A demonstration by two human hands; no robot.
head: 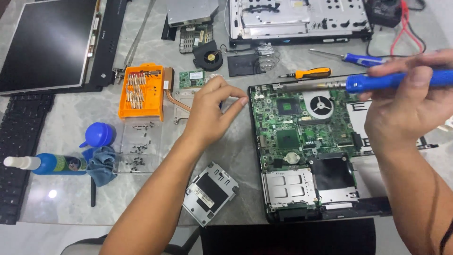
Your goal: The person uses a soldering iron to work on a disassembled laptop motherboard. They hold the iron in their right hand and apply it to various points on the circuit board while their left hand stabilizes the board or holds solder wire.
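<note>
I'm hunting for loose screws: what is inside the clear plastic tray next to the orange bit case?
The clear tray holds scattered small dark screws, mostly in clusters. A blue cloth overlaps its left edge, hiding anything beneath there.

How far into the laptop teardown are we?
Done: screen panel, keyboard, fan and drive caddy lie off on the table, with loose screws on the clear lid. In hand: right hand holds a blue-handled tool over the motherboard; left hand rests at the base's edge. Left: the board sits in the laptop base, not yet lifted out.
</note>
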